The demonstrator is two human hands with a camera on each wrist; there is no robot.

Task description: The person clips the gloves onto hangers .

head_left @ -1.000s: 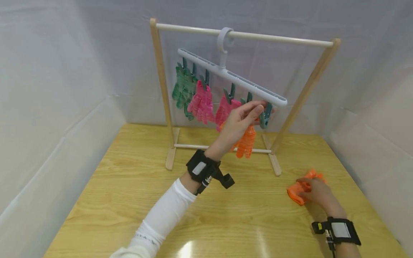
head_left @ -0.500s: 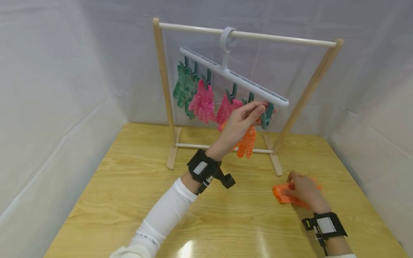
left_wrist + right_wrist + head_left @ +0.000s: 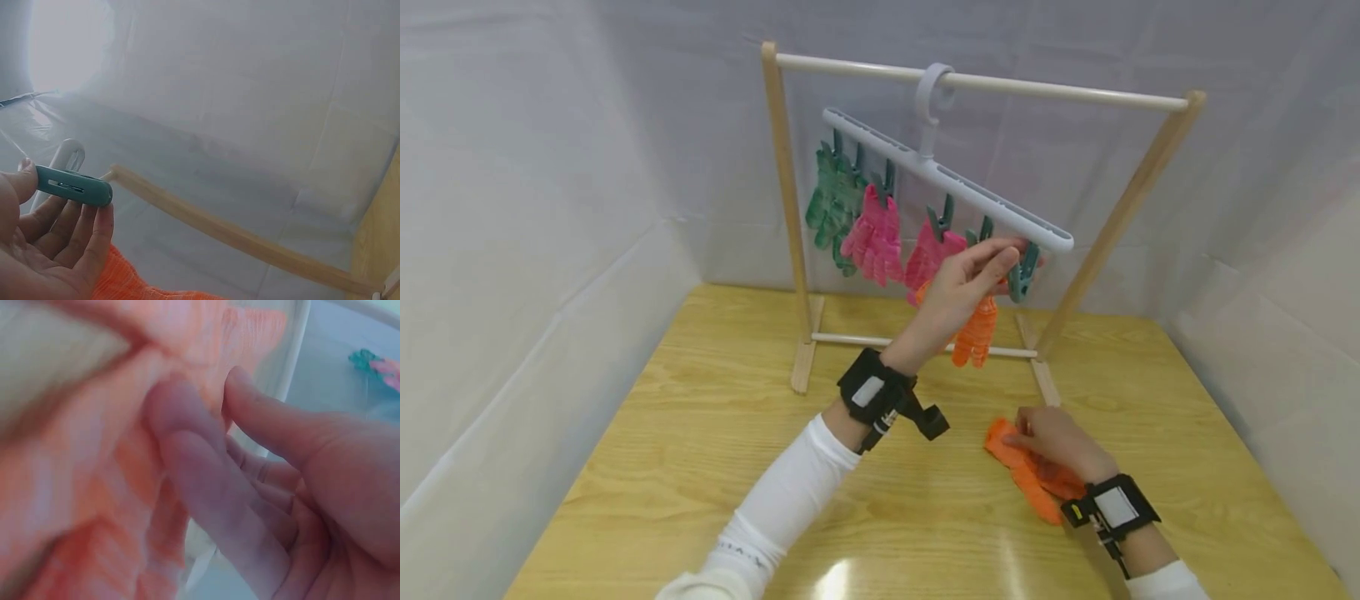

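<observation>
My left hand [image 3: 998,255] is raised to the low right end of a white clip hanger [image 3: 947,179] and pinches the teal end clip [image 3: 1022,273] there. In the left wrist view that teal clip [image 3: 74,185] lies between my thumb and fingers. An orange glove [image 3: 976,333] hangs from the clip just left of it, partly behind my hand. My right hand [image 3: 1021,435] rests low on the wooden table [image 3: 700,467] and grips a second orange glove [image 3: 1028,485]; in the right wrist view its fingers [image 3: 187,462] pinch the orange knit [image 3: 94,487].
The hanger hooks over the white bar of a wooden rack [image 3: 784,208] at the table's back. Green gloves [image 3: 831,200] and pink gloves [image 3: 874,237] hang from clips further left. White sheeting walls in the table on three sides.
My right hand has slid the loose orange glove leftward across the table, toward the rack's right foot. The left hand has stayed on the end clip.
</observation>
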